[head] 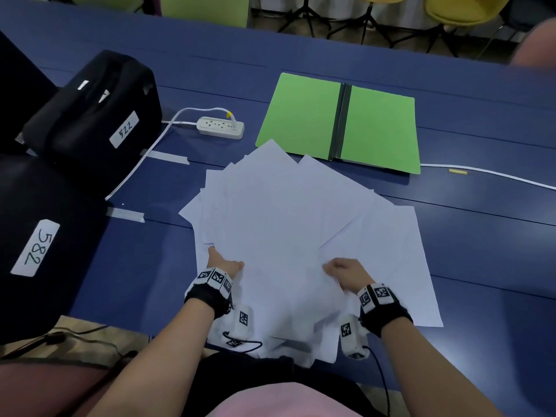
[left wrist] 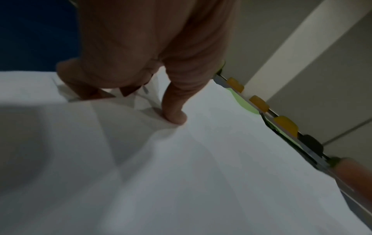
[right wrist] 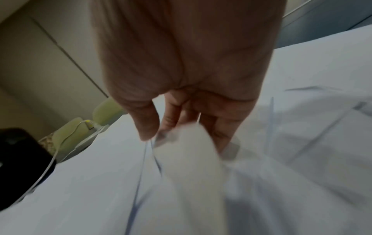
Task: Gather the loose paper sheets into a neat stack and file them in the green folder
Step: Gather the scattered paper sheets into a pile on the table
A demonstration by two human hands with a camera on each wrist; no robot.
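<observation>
Several loose white paper sheets (head: 288,224) lie fanned and overlapping on the blue table (head: 481,236), their near edges hanging over its front edge. Behind them to the right, the green folder (head: 304,112) lies open and flat. My left hand (head: 225,261) grips the fan's left near side; in the left wrist view the thumb (left wrist: 175,117) presses on top and the fingers (left wrist: 84,90) curl under the sheets (left wrist: 181,174). My right hand (head: 341,269) pinches a bunched part of the sheets (right wrist: 191,159) between thumb (right wrist: 148,130) and fingers.
A white power strip (head: 221,127) with its cable lies left of the folder. Two black bags labelled 522 (head: 90,109) and 582 (head: 36,236) fill the left side. Another white cable (head: 487,173) runs right of the folder. Chairs stand beyond the table.
</observation>
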